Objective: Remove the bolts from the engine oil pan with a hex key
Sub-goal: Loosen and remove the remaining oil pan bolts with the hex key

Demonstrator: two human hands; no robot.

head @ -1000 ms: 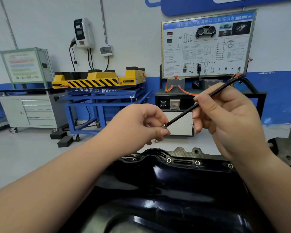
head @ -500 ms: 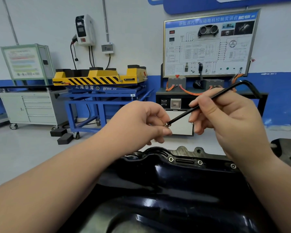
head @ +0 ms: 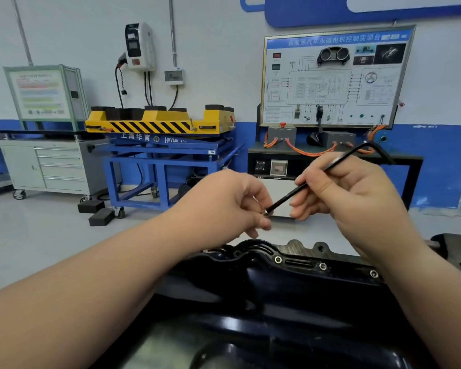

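Head view puts both hands raised above the black oil pan [head: 250,302], which fills the lower frame from 5 to 7 o'clock. The right hand [head: 351,198] pinches the long shaft of the hex key [head: 317,174] between thumb and curled fingers. The key's long axis runs on a slant from its bend at the 2 o'clock end down to its tip at the 8 o'clock end, and the short leg hooks off the bend toward 4 o'clock, clear of the hand. At that lower tip sits a small bolt [head: 265,212], and the left hand [head: 232,206] has its fingertips closed around it, so the two hands meet at the tip with the bolt between them. The bolt is out of the pan and held well above the rim. From the left hand the key points away toward 2 o'clock. The bolt will probably come off along that same line, with the left hand drawing toward 8 o'clock or the right pulling the key back toward 2. Three flange bolts [head: 322,266] are seated in the pan's far rim, at about 5 o'clock from the held bolt and directly under the right hand. That hand is the nearer one for the next seating of the key.
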